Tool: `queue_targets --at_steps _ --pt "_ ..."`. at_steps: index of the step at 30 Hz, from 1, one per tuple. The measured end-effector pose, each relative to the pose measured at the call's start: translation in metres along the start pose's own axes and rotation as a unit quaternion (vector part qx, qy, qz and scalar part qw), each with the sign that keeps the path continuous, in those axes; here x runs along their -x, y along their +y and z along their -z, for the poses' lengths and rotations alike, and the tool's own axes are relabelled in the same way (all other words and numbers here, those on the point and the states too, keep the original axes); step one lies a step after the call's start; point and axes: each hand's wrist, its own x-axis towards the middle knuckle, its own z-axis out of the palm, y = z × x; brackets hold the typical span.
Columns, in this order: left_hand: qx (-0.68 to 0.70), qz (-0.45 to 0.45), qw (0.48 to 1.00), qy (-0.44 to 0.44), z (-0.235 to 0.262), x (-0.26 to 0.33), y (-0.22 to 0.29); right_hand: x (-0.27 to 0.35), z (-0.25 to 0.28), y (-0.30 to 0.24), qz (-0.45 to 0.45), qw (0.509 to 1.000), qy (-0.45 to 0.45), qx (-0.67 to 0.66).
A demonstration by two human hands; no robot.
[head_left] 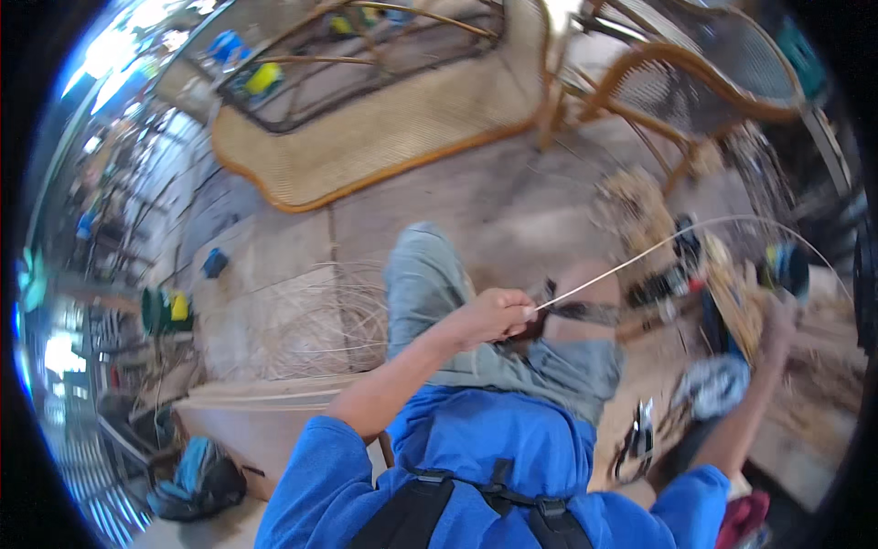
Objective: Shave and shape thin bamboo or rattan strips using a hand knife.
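My left hand [498, 316] is closed in front of my lap, gripping one end of a long thin rattan strip [640, 253]. From that fist the pale strip rises to the right, then arcs over and down past my right hand [779, 320]. My right arm is stretched far out to the right, the hand raised just below a dark round container [788, 268]. Its fingers are blurred, so I cannot make out whether they hold anything. Beside that arm lie a crumpled grey-blue cloth [712, 384] and a metal hand tool with dark handles [640, 439].
Ahead stands a rattan bench [384, 165] with a woven panel, beside a rattan chair [677, 87]. Tangled fibre [636, 206] and power tools [663, 285] lie right of my legs. Loose strips [320, 316] cover floor at left, near a wooden box [242, 425] and a backpack [197, 480].
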Motion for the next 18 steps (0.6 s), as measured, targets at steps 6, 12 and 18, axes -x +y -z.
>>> queue_targets --at_steps 6,12,18 --pt "-0.042 -0.049 0.998 -0.012 -0.075 -0.078 -0.025 0.168 -0.102 -0.095 -0.125 0.983 -0.125 0.051" --pt "-0.205 -0.029 0.974 -0.092 -0.066 -0.092 -0.018 0.224 -0.132 -0.067 -0.149 0.956 -0.214 0.137" --pt "0.075 0.102 0.973 -0.195 -0.062 -0.090 -0.004 0.237 -0.148 -0.085 -0.110 0.972 -0.176 0.115"
